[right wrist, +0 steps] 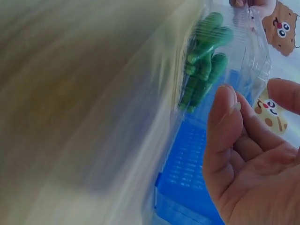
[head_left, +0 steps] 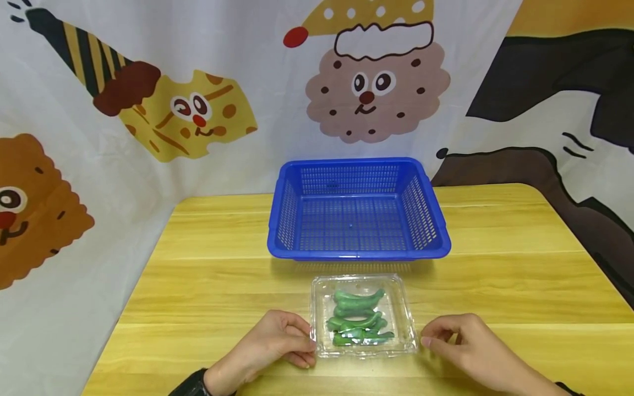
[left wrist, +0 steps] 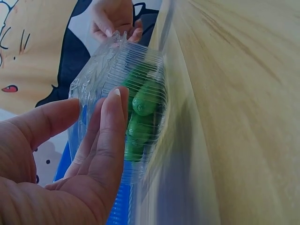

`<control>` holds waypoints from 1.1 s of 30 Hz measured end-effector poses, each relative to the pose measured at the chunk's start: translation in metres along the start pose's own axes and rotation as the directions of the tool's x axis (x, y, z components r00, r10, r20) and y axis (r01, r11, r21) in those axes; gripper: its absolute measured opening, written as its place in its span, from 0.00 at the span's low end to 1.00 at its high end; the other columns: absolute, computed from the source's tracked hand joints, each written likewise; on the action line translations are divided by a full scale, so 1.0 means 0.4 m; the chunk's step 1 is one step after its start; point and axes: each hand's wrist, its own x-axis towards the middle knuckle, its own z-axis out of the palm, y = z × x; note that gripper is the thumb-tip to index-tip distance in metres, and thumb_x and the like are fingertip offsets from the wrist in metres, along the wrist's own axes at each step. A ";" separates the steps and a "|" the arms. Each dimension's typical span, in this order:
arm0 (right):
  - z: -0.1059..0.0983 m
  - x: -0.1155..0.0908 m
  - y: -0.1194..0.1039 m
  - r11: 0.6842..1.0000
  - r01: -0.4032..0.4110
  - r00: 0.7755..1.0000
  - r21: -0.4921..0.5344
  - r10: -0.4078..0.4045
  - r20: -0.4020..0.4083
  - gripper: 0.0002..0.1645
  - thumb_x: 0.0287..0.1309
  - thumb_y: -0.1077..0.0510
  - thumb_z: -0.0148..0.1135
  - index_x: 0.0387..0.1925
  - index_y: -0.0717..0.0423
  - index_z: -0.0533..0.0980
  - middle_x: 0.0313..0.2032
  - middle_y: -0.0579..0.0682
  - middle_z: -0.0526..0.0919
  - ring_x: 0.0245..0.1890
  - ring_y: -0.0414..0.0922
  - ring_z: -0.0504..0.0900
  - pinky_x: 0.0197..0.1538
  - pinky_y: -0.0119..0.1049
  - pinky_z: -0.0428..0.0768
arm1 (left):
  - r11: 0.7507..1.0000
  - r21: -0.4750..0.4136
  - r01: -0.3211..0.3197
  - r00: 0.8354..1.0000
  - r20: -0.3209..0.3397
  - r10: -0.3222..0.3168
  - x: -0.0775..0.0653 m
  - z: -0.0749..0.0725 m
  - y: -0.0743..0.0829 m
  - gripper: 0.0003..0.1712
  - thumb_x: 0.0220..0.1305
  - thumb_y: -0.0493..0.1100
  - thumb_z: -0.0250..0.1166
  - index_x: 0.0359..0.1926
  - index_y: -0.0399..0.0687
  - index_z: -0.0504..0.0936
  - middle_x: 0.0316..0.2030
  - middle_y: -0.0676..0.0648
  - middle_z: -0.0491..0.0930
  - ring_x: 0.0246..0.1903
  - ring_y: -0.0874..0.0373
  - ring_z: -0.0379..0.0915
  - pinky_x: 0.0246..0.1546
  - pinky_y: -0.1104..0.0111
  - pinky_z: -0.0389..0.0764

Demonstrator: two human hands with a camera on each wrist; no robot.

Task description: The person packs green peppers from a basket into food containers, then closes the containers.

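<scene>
A clear plastic clamshell box (head_left: pixel 407 324) lies on the table in front of the blue basket, its lid down. Several green peppers (head_left: pixel 358 302) show through it; the left wrist view also shows these peppers (left wrist: pixel 145 99) behind the ribbed side wall. My left hand (head_left: pixel 277 344) is at the box's left edge, thumb and fingers apart; whether the fingertips touch the plastic is hard to tell. On the other side, my right hand (head_left: pixel 465 344) is just off the box's right edge. Its fingers are loosely bent with a gap to the thumb, holding nothing.
A blue perforated plastic basket (head_left: pixel 359 255) stands behind the box, with nothing seen inside. The wood-grain table (head_left: pixel 208 286) ends at a cloth backdrop (head_left: pixel 277 71) printed with cartoon food figures.
</scene>
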 end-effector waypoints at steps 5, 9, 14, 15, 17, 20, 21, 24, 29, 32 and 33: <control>0.012 0.005 0.005 0.992 -0.067 0.991 0.110 0.054 0.121 0.05 0.60 0.52 0.61 0.30 0.44 0.82 0.22 0.42 0.82 0.21 0.38 0.76 0.22 0.30 0.79 | 1.000 0.009 -0.008 1.000 -0.003 0.008 0.001 0.000 -0.003 0.19 0.52 0.34 0.68 0.39 0.24 0.72 0.30 0.28 0.82 0.29 0.40 0.79 0.30 0.60 0.87; 0.020 0.008 0.008 0.989 -0.071 0.988 0.129 0.052 0.144 0.06 0.60 0.53 0.60 0.30 0.45 0.82 0.21 0.43 0.81 0.21 0.37 0.75 0.22 0.30 0.79 | 1.000 0.021 -0.017 1.000 -0.008 0.017 0.002 0.001 -0.004 0.18 0.52 0.35 0.68 0.39 0.25 0.73 0.30 0.28 0.82 0.28 0.40 0.79 0.29 0.60 0.87; 0.026 0.011 0.011 0.989 -0.082 0.987 0.121 0.063 0.149 0.07 0.61 0.54 0.60 0.29 0.46 0.81 0.20 0.42 0.79 0.21 0.35 0.73 0.21 0.29 0.77 | 0.999 0.022 -0.026 1.000 -0.001 0.026 0.003 0.005 -0.003 0.18 0.53 0.34 0.67 0.39 0.24 0.73 0.31 0.27 0.82 0.29 0.40 0.79 0.30 0.60 0.87; 0.027 0.012 0.012 0.989 -0.087 0.987 0.119 0.068 0.149 0.07 0.61 0.54 0.60 0.28 0.46 0.81 0.19 0.41 0.79 0.20 0.34 0.72 0.20 0.29 0.77 | 0.999 0.021 -0.026 1.000 0.001 0.026 0.003 0.006 -0.003 0.18 0.53 0.34 0.67 0.40 0.24 0.72 0.31 0.28 0.82 0.29 0.40 0.79 0.30 0.59 0.87; 0.028 0.013 0.013 0.987 -0.098 0.985 0.127 0.078 0.155 0.08 0.62 0.55 0.59 0.27 0.46 0.81 0.18 0.39 0.76 0.19 0.33 0.70 0.19 0.27 0.75 | 1.000 0.016 -0.027 1.000 0.007 0.026 0.003 0.008 -0.003 0.18 0.53 0.34 0.67 0.39 0.25 0.72 0.31 0.28 0.82 0.29 0.40 0.79 0.31 0.59 0.87; 0.029 0.015 0.011 0.978 -0.131 0.980 0.160 0.104 0.171 0.10 0.62 0.55 0.59 0.26 0.49 0.80 0.16 0.39 0.73 0.16 0.32 0.67 0.16 0.24 0.71 | 1.000 0.009 -0.029 1.000 0.009 0.029 0.005 0.012 -0.002 0.18 0.52 0.34 0.68 0.39 0.25 0.72 0.31 0.28 0.82 0.29 0.40 0.79 0.31 0.58 0.86; 0.029 0.015 0.010 0.974 -0.144 0.977 0.172 0.113 0.179 0.10 0.62 0.55 0.58 0.25 0.50 0.79 0.15 0.39 0.71 0.15 0.32 0.66 0.15 0.23 0.70 | 1.000 0.006 -0.030 0.999 0.010 0.030 0.005 0.013 -0.001 0.18 0.52 0.34 0.68 0.39 0.25 0.71 0.31 0.28 0.82 0.29 0.40 0.79 0.31 0.58 0.86; 0.031 0.016 0.007 0.956 -0.185 0.968 0.227 0.137 0.209 0.13 0.63 0.55 0.58 0.23 0.54 0.78 0.14 0.40 0.71 0.13 0.32 0.64 0.13 0.22 0.66 | 0.999 -0.002 -0.033 0.999 0.006 0.033 0.006 0.016 -0.002 0.19 0.52 0.33 0.68 0.40 0.25 0.70 0.30 0.28 0.82 0.29 0.39 0.79 0.30 0.58 0.87; 0.033 0.017 0.005 0.921 -0.235 0.953 0.312 0.156 0.259 0.16 0.64 0.56 0.56 0.22 0.60 0.75 0.14 0.42 0.71 0.11 0.34 0.63 0.11 0.23 0.61 | 0.999 -0.009 -0.035 0.999 -0.004 0.034 0.009 0.019 -0.003 0.20 0.51 0.32 0.67 0.41 0.24 0.69 0.30 0.27 0.81 0.28 0.39 0.79 0.30 0.59 0.87; 0.034 0.018 0.006 0.904 -0.255 0.946 0.344 0.159 0.282 0.18 0.65 0.56 0.55 0.21 0.62 0.73 0.14 0.43 0.71 0.11 0.34 0.63 0.10 0.24 0.59 | 0.999 -0.014 -0.033 0.999 -0.010 0.033 0.011 0.020 -0.004 0.20 0.51 0.32 0.67 0.41 0.24 0.69 0.30 0.26 0.81 0.28 0.40 0.79 0.29 0.59 0.87; 0.034 0.018 0.007 0.899 -0.259 0.944 0.352 0.158 0.290 0.18 0.65 0.56 0.54 0.21 0.62 0.73 0.14 0.44 0.71 0.11 0.35 0.63 0.10 0.25 0.59 | 0.999 -0.014 -0.032 0.999 -0.012 0.032 0.011 0.020 -0.005 0.20 0.51 0.32 0.67 0.40 0.24 0.69 0.30 0.26 0.81 0.28 0.40 0.79 0.29 0.59 0.87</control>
